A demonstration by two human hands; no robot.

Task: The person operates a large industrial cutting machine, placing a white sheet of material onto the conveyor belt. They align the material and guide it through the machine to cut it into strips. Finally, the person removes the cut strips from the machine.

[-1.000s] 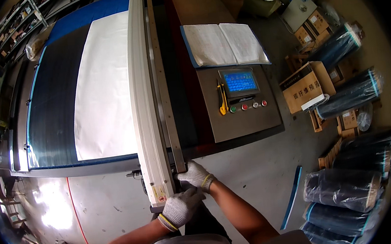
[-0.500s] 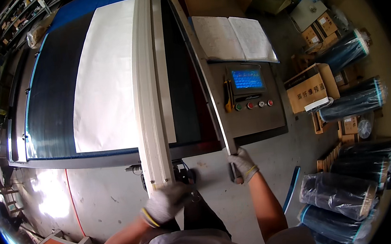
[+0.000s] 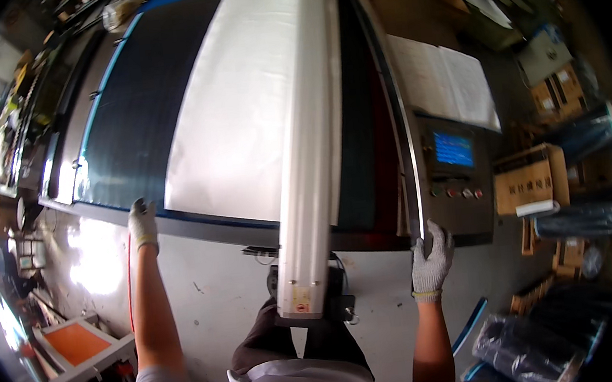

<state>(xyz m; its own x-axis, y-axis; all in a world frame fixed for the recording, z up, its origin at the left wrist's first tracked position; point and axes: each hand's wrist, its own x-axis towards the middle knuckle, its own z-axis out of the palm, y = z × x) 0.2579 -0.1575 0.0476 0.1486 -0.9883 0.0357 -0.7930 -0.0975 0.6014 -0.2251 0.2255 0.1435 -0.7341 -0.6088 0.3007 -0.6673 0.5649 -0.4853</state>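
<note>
My left hand [image 3: 143, 225], in a pale knit glove, reaches to the front edge of a long flat machine bed [image 3: 213, 226], at its left part. Its fingers look stretched out, with dark fingertips at the rim. My right hand [image 3: 433, 261], gloved alike, is at the near end of a long, thin metal strip [image 3: 414, 180]. The thumb is against or beside the strip, and the fingers are spread upward. A white sheet [image 3: 229, 117] lies over dark material [image 3: 138, 96] on the bed. Across both runs a pale metal gantry beam [image 3: 303, 162], its near end just before my body.
Right of the bed stands a control panel [image 3: 462, 202] with a lit screen and several buttons; an open book [image 3: 442, 78] lies behind it. Cardboard boxes [image 3: 530, 180] and plastic-wrapped rolls [image 3: 516, 344] line the right side. An orange-topped frame [image 3: 77, 342] sits at lower left.
My left hand has left the beam's near end and moved left to the bed's front edge. My right hand's fingers have opened from around the strip's end. The whole view has shifted and tilted.
</note>
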